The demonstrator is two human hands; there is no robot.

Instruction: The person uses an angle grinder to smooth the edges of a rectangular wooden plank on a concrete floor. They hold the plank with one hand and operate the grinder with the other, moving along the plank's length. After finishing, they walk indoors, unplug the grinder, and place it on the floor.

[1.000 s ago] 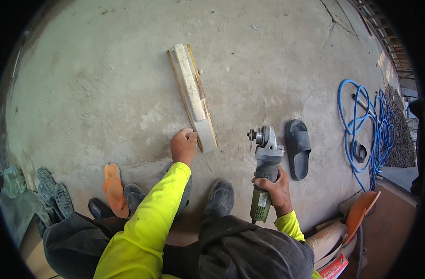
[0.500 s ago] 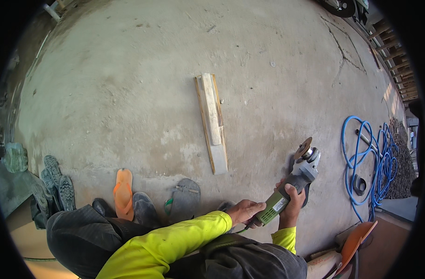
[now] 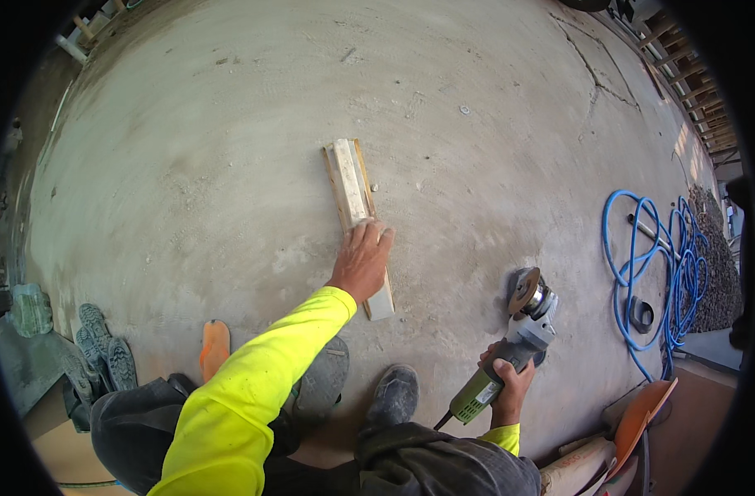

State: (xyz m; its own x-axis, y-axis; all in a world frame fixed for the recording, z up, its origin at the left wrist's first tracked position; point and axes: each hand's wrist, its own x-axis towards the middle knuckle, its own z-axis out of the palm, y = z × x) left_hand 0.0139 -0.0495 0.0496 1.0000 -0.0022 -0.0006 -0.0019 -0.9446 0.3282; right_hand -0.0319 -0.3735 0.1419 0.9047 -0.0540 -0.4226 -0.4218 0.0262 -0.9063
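Note:
My left hand (image 3: 363,263) reaches forward over a long narrow board (image 3: 381,304) with yellowish edges that lies on the floor. Its fingers are closed over the near part of a pale, dusty bar (image 3: 350,182) resting lengthwise on that board; the palm side is hidden. On the right, my right hand (image 3: 512,392) grips the green-and-grey body of an angle grinder (image 3: 524,337). The grinder's brown disc (image 3: 525,289) points away from me, and a dark cord leaves its rear end.
Blue hose (image 3: 617,273) lies coiled on the right, with a black ring (image 3: 640,315) beside it. An orange hard-looking piece (image 3: 638,422) is at the lower right. Footwear, including an orange flip-flop (image 3: 215,347), sits at the left. Concrete floor (image 3: 229,165) stretches ahead, cracked at the far right.
My left hand has left the grinder's rear end and moved forward and left onto the pale bar. My right hand keeps the grinder, which has shifted slightly nearer and turned its disc.

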